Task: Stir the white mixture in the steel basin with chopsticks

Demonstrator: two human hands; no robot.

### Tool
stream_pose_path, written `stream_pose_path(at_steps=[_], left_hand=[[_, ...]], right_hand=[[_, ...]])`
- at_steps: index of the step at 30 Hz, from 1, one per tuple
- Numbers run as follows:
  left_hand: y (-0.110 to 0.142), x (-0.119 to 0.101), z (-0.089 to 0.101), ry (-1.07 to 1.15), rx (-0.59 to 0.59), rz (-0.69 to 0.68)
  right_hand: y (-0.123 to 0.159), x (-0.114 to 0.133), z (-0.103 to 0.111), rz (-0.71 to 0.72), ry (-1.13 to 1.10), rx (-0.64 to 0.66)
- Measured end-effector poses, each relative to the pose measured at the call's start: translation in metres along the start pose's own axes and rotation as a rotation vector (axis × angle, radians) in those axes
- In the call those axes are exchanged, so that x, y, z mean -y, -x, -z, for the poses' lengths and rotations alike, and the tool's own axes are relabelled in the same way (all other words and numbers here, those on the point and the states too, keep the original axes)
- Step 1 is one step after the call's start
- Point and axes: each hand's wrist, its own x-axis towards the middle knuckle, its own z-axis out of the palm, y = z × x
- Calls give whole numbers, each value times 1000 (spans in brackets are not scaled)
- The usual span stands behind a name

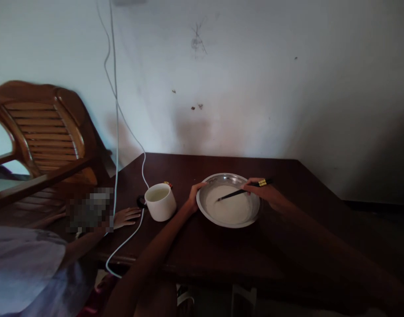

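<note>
A metal bowl [202,210] sits on the dark table, with a pale, creamy liquid [231,211] inside. My left hand [194,197] grips the bowl's left rim. In my right hand [258,188], over the bowl's right side, are black chopsticks [233,194] with gold bands near the upper end. They slant down to the left, and their tips dip into the liquid. Whether there is one stick or a pair is hard to make out. Left of my left hand stands a white mug [160,203] with a black handle.
On the table's [255,164] left edge rests another person's hand [126,216], near the mug. A white cable [116,132] hangs down and crosses the left side of the table. A wooden chair [50,127] stands at the left; a wall [241,88] rises behind the table.
</note>
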Motion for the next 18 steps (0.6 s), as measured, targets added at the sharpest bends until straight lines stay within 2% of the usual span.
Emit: stream_pose_path(at_steps=[3,6,8,10,12,15,18], left_hand=[[2,-1,-2,-14,-13,39],[3,-1,-2,-13,-17,22],[3,-1,-2,-15,-22,-10],[2,-1,-2,-25,-33,-18],[1,-1,-2,-36,-44,-1],[-1,1,0,-38,-47,20],[-3,2,3,-37,-41,26]], right_hand=[[5,-6,21,10,33,-52],[23,-10,30,-50,41,41],[25,-6,18,-47,25,87],[13,1,0,11,12,63],[-1,4,-8,43,0,7],[-4,-2,10,24,29,-90],[21,-10,37,-28,83,-72]])
